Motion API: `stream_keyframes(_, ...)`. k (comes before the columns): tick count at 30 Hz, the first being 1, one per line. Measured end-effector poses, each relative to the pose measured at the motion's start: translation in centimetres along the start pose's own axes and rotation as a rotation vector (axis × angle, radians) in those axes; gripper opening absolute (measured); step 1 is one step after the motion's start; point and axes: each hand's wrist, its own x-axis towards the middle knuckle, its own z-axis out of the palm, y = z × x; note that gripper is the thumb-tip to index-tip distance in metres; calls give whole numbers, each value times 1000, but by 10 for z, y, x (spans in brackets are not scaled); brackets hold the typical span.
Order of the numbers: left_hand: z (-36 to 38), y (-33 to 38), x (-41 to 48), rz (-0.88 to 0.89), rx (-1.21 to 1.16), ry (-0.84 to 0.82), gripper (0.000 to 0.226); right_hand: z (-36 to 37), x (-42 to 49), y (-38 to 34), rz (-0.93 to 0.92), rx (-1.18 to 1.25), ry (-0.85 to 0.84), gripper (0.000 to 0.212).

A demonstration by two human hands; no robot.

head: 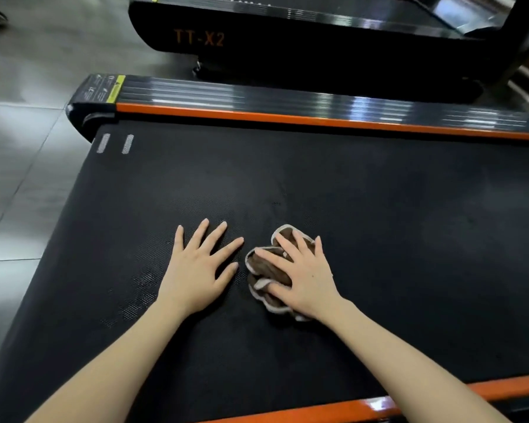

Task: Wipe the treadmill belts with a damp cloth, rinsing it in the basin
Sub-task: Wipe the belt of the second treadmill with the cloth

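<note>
Treadmill belt (pixel 348 184): wiping underway, I judge, with most of it left. Second treadmill (pixel 257 38), beyond the far edge: I judge undone. My left hand (pixel 196 270): flat, fingers spread, empty. My right hand (pixel 306 276): spread, pressing cloth (pixel 266 267) toward the belt's near edge. Basin: unseen.

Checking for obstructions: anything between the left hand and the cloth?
Nothing. In the head view only a narrow strip of bare belt separates the left hand from the cloth, which the right hand presses.
</note>
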Motion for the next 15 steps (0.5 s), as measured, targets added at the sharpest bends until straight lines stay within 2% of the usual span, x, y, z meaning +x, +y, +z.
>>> stream_keyframes(4,-9,-9,8,-70,-198,61,62,-6,44,-1,113,31,29,56)
stream_keyframes(6,-16,-20,18,-130,-151,134,62,-5,41,-8,150,59,66,58)
stream_keyframes(8,-24,-34,35,-226,-31,116,59,-2,10,-23,81,100,94,61)
stream_keyframes(11,-27,-52,63,-331,50,-8,52,5,-28,-41,-64,93,92,61)
stream_keyframes(15,-10,-56,71,-339,84,-3,53,9,26,-22,-98,26,127,41)
